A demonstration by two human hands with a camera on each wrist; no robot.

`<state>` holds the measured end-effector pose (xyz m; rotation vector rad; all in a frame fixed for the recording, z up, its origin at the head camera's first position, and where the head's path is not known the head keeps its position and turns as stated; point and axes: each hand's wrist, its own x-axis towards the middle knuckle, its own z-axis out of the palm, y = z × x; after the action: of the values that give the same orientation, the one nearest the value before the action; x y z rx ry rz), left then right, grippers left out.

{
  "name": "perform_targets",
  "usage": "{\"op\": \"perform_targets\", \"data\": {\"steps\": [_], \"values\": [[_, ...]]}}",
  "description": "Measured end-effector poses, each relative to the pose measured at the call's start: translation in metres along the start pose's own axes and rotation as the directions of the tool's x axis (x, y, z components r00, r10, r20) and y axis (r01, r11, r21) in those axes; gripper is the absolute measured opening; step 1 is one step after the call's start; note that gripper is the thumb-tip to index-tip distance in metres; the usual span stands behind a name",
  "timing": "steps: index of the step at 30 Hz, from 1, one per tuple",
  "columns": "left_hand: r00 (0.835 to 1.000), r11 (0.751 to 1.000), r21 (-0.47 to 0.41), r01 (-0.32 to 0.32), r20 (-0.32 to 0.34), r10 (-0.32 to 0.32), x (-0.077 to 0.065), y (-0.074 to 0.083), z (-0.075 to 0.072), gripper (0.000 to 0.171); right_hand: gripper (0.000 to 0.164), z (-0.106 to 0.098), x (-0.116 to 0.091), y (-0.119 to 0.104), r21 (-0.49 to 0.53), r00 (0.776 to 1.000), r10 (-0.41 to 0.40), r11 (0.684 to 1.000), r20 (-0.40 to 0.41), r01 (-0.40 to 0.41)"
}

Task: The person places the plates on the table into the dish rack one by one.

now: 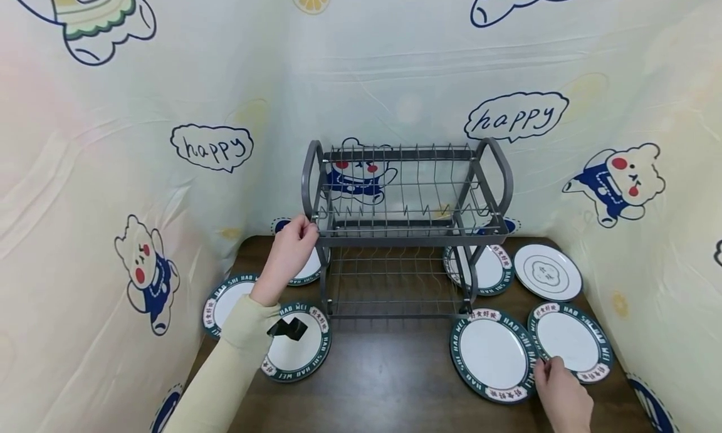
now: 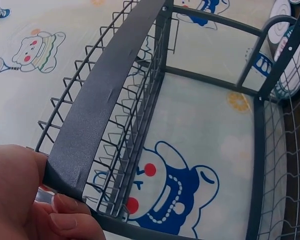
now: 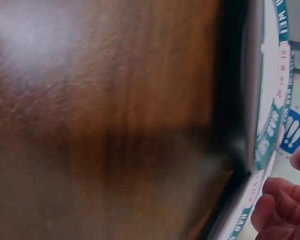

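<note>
A two-tier dark grey dish rack [image 1: 395,240] stands at the back middle of the table. My left hand [image 1: 287,257] grips the front left corner of its upper tier, thumb and fingers curled round the frame bar [image 2: 90,110]. At the front right, my right hand [image 1: 564,395] is by the rims of two green-rimmed plates, a larger plate [image 1: 493,351] and a smaller plate [image 1: 570,342]. In the right wrist view its fingers [image 3: 282,202] are loosely bent beside the rims, the thumb apart from them with nothing between.
More green-rimmed plates lie left of the rack, including a front left plate [image 1: 299,345] and a far left plate [image 1: 221,304]. Behind the right side are another green-rimmed plate [image 1: 491,270] and a white plate [image 1: 547,273]. Patterned cloth [image 1: 395,76] hangs round the brown table [image 1: 383,376].
</note>
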<state>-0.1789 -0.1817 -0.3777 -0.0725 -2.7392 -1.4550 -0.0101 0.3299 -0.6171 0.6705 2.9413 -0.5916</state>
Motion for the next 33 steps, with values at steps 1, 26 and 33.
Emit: {"op": "perform_targets", "data": {"steps": [1,26,33], "values": [[1.000,1.000,0.000,0.003,0.000,-0.003,0.000,0.000,0.000,0.022,0.032,0.001,0.000,0.002,-0.002,1.000,0.012,1.000,0.010,-0.012],[0.999,0.999,-0.019,-0.037,-0.027,0.036,-0.002,-0.003,0.004,0.022,0.044,0.020,0.015,0.017,0.111,0.973,0.089,0.987,0.213,-0.115],[0.998,0.998,-0.035,-0.055,-0.036,0.054,-0.002,-0.003,0.003,0.021,0.054,0.022,0.021,0.021,0.096,0.963,0.057,0.992,0.263,-0.085]]}}
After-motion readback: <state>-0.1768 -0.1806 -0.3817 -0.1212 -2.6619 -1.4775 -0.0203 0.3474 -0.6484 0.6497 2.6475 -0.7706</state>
